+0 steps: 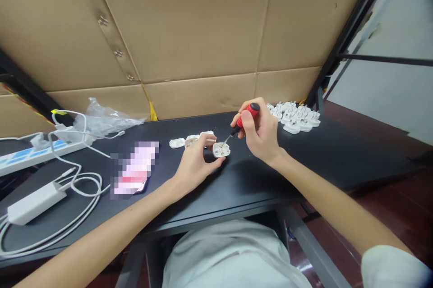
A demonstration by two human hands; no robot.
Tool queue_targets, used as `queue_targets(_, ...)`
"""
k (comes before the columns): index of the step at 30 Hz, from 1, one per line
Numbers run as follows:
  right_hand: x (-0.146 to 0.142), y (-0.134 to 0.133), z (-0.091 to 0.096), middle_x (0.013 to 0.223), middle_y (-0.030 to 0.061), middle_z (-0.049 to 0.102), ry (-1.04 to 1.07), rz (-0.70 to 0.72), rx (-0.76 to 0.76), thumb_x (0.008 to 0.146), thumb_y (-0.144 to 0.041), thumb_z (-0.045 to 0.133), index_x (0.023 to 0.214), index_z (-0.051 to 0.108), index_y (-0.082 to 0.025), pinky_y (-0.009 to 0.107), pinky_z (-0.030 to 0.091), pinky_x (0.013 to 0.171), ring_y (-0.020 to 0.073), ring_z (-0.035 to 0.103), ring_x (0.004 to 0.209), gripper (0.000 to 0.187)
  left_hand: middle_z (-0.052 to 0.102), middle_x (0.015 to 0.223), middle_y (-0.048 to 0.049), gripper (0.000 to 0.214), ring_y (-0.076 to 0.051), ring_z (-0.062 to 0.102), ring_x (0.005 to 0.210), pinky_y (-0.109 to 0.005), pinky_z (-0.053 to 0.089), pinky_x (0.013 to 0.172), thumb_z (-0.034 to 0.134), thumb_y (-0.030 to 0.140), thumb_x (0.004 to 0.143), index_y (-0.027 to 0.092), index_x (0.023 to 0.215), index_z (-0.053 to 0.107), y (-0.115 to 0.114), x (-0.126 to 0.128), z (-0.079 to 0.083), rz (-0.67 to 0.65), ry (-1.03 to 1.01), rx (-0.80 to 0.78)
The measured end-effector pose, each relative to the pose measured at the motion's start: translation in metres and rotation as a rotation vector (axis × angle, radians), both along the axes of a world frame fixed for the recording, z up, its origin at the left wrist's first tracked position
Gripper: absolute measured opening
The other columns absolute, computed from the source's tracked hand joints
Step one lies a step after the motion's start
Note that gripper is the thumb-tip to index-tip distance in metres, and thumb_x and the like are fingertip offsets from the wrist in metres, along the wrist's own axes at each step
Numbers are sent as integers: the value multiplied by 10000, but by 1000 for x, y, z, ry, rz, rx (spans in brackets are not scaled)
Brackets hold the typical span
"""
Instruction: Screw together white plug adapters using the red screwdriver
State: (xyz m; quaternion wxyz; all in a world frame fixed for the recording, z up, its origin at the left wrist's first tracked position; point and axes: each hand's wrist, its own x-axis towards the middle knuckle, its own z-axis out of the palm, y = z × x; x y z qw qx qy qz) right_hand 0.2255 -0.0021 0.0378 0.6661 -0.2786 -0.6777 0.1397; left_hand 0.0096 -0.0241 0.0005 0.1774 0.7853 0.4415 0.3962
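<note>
My left hand (194,162) pinches a white plug half (221,149) against the black table (331,153), with metal parts showing inside the plug half. My right hand (259,132) is closed round a red-and-black screwdriver (244,120), whose tip points down into the plug half. Just behind my left hand lie three more white plug pieces (189,140).
A pile of several white plug parts (296,117) lies at the table's back right. To the left are a blurred pink object (135,170), a white charger with coiled cable (35,202), a power strip (37,153) and a clear plastic bag (101,119). Cardboard sheets (203,31) stand behind.
</note>
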Motion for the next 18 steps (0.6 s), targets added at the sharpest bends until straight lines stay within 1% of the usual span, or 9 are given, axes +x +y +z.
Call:
queue_targets(2, 0, 0, 0, 801, -53, 777, 1, 1, 8, 1145, -515, 589, 1042, 580, -269, 212, 504, 481, 80, 624, 472, 267, 859, 1141, -17, 466, -269, 804, 1102, -427, 598, 961, 876, 269, 854, 282, 1243, 619, -1, 0, 1, 6, 2, 10)
queue_targets(4, 0, 0, 0, 799, -54, 777, 4, 6, 15, 1146, -506, 590, 1043, 577, -269, 210, 500, 476, 78, 623, 469, 259, 858, 1141, -16, 457, -274, 806, 1114, -448, 594, 1003, 874, 276, 862, 284, 1237, 613, -1, 1, 1, 14, -1, 17)
queue_targets(11, 0, -1, 0, 796, -54, 774, 7, 3, 15, 1149, -503, 586, 1047, 570, -272, 219, 509, 478, 83, 622, 468, 253, 847, 1194, -43, 413, -286, 809, 1139, -463, 601, 1012, 868, 292, 881, 275, 1220, 633, 0, 1, 0, 10, -10, 27)
queue_targets(18, -1, -1, 0, 799, -53, 769, 15, 7, 30, 1148, -516, 582, 1047, 569, -275, 229, 516, 486, 87, 621, 469, 262, 833, 1192, -34, 392, -277, 810, 1124, -444, 610, 1005, 868, 292, 883, 273, 1205, 646, 0, 0, -1, 8, -3, 66)
